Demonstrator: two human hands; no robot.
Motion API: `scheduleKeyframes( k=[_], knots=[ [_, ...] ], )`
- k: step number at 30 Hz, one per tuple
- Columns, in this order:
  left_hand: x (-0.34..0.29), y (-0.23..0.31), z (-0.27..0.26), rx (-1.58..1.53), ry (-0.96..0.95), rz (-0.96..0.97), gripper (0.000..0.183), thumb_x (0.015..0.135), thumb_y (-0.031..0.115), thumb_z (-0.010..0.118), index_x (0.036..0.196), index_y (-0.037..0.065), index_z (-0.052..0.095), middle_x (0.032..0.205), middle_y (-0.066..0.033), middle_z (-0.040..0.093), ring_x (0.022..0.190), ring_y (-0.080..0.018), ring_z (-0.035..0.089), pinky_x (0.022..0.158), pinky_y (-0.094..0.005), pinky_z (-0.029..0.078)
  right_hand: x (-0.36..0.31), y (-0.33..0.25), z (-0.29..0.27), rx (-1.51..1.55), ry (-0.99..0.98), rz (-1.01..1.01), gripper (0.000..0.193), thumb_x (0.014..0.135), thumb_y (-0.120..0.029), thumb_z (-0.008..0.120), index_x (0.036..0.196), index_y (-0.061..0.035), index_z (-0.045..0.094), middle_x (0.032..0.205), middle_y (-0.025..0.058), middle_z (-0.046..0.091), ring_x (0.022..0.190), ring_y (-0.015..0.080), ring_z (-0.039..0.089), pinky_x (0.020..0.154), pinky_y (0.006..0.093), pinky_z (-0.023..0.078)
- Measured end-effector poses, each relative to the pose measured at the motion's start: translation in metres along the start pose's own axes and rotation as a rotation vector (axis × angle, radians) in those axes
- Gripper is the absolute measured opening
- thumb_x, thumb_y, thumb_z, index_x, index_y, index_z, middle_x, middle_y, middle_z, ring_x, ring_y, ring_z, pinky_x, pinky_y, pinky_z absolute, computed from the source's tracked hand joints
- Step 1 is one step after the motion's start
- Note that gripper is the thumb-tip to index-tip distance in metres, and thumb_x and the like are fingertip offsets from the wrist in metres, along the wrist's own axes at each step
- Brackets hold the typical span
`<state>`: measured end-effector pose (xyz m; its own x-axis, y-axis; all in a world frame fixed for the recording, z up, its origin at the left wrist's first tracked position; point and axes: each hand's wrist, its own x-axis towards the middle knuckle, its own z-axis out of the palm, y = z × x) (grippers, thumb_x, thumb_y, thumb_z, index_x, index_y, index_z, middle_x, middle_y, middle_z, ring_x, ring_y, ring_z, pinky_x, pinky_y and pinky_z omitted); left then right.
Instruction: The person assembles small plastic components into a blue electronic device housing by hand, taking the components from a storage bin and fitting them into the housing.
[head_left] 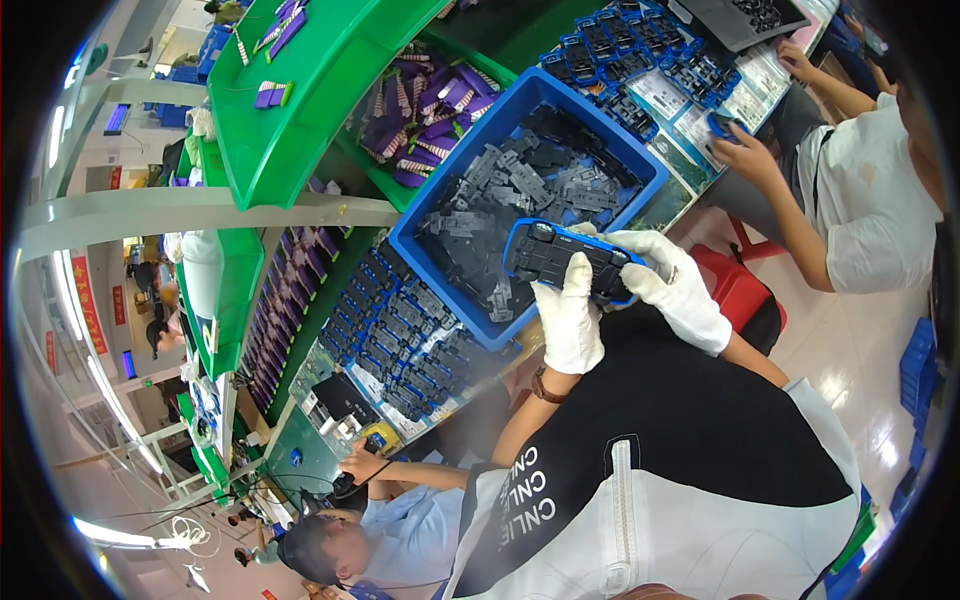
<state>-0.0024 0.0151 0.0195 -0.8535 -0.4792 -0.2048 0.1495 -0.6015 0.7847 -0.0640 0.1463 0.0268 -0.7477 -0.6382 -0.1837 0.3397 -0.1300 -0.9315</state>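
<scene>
In front of my chest I hold a blue toy car body point(548, 252) with its black underside turned up. My left hand point(573, 322), in a white glove, grips its lower edge, a finger or thumb lying on the black base. My right hand point(672, 288), gloved too, is closed round the car's right end. Just beyond stands a blue plastic bin point(408, 238) heaped with dark chassis plates point(510, 180); the car overlaps the bin's near rim. Fingertips behind the car are hidden.
Rows of blue-and-black car parts point(385, 325) lie left of the bin, more point(620, 60) beyond it. A green tray point(430, 50) holds purple parts. One co-worker sits right, holding a blue piece point(722, 125); another works at lower left. A red stool point(735, 290) stands right.
</scene>
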Motion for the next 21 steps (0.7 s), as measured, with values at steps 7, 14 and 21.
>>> scheduleKeyframes(
  k=[7,14,21],
  knots=[
    [-0.007,-0.010,-0.002,0.028,0.004,0.048,0.050,0.088,0.023,0.068,0.128,0.005,0.044,0.120,-0.0106,0.055,0.106,-0.0209,0.057,0.093,-0.0372,0.049,-0.008,0.005,-0.004,-0.023,0.025,0.098,0.038,0.093,-0.022,0.056,0.124,-0.0009,0.051,0.122,0.0090,0.056,0.097,0.0121,0.058,0.074,0.0250,0.051],
    [-0.008,-0.008,-0.008,-0.089,-0.009,-0.063,0.048,0.088,0.024,0.068,0.127,0.006,0.045,0.119,-0.0119,0.056,0.108,-0.0234,0.058,0.092,-0.0391,0.051,-0.017,0.002,0.002,0.075,0.015,0.094,0.034,0.093,-0.016,0.058,0.124,-0.0024,0.051,0.120,0.0070,0.056,0.100,0.0114,0.056,0.074,0.0247,0.051],
    [-0.009,-0.011,-0.001,-0.136,0.052,-0.066,0.041,0.089,0.017,0.067,0.123,0.007,0.046,0.115,-0.0089,0.058,0.103,-0.0203,0.060,0.088,-0.0364,0.053,-0.022,0.007,0.003,0.198,0.046,0.089,0.040,0.094,-0.021,0.060,0.128,-0.0019,0.049,0.125,0.0084,0.054,0.104,0.0139,0.056,0.076,0.0265,0.054]
  ],
)
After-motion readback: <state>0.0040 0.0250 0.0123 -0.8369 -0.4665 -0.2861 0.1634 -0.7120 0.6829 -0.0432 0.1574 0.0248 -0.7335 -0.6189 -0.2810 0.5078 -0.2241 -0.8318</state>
